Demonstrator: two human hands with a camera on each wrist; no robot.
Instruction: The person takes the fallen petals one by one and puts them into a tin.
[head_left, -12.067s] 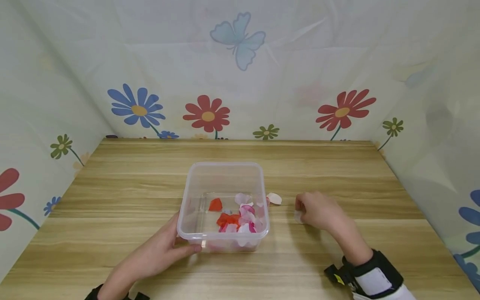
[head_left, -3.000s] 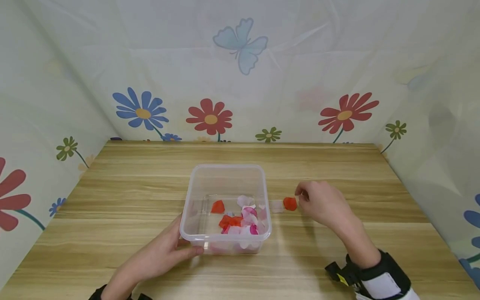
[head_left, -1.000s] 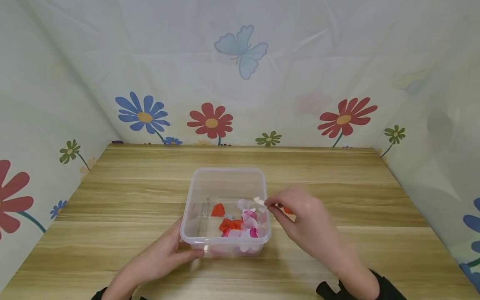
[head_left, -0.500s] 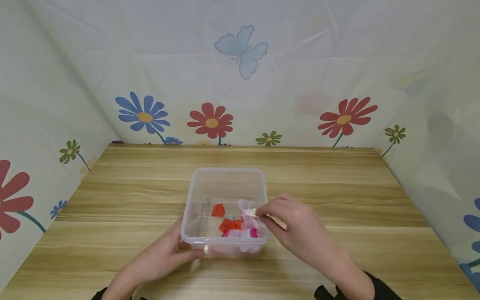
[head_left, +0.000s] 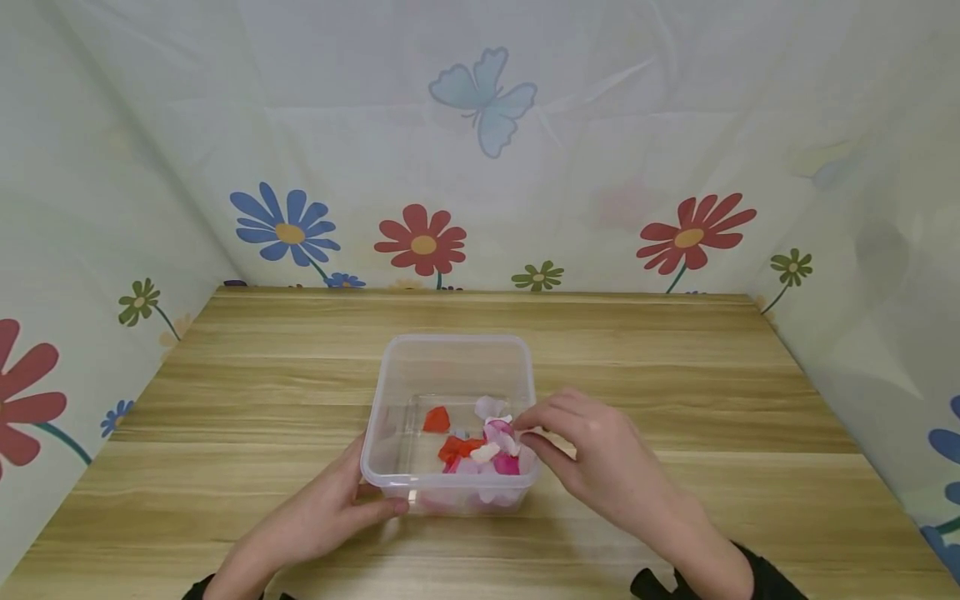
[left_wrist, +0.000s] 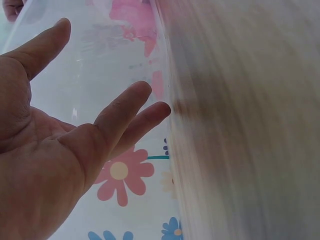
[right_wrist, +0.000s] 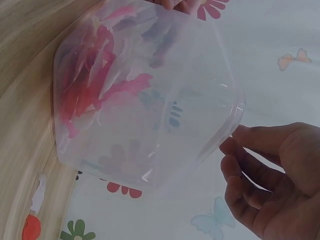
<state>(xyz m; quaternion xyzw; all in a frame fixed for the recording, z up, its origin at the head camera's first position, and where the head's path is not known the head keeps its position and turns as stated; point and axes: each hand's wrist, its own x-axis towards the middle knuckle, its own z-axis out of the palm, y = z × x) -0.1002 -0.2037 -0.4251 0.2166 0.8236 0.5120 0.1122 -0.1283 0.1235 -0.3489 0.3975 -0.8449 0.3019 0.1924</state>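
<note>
A clear square plastic box (head_left: 447, 480) stands on the table with red, pink and white petals inside. One cream-white petal (head_left: 485, 452) lies on top of the pile. My left hand (head_left: 318, 508) rests against the box's near left corner, thumb on the front wall; in the left wrist view its fingers are spread and fairly straight. At the right rim is my right hand (head_left: 600, 446), thumb and fingertips slightly apart, with no petal visible between them. On the table beside the box, the right wrist view has a pale petal (right_wrist: 38, 194) and a red petal (right_wrist: 31, 227); my right hand hides them from the head view.
The wood-grain table (head_left: 300, 333) reaches back to a white curtain (head_left: 337, 108) printed with flowers and a butterfly. Curtain also hangs along the left and right sides.
My right hand has carried a cream-white petal from the table to the box and let it go; it has dropped onto the pile. My left hand stays at the box.
</note>
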